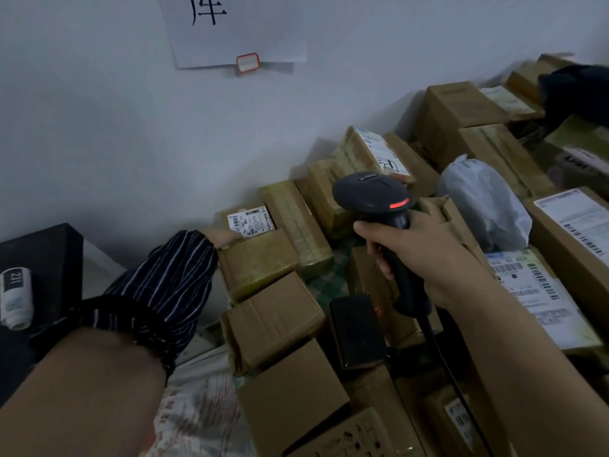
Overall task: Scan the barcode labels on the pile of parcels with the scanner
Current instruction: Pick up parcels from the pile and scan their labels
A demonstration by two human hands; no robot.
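The right hand [425, 255] had fingers [375, 249] curled round the scanner [372, 192], but the left hand [227, 238] (fingers hidden, so no telling) sat beside the label [252, 221] and could have blocked the beam.

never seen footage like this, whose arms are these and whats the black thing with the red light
No machine here: one camera worn on a person's head looks down at their own arms. The right hand grips a black handheld barcode scanner, its red light on. The left hand, mostly hidden by a striped sleeve, reaches to a cardboard parcel bearing a barcode label. Around them lie more taped boxes and a grey plastic mailer bag, piled against a white wall.
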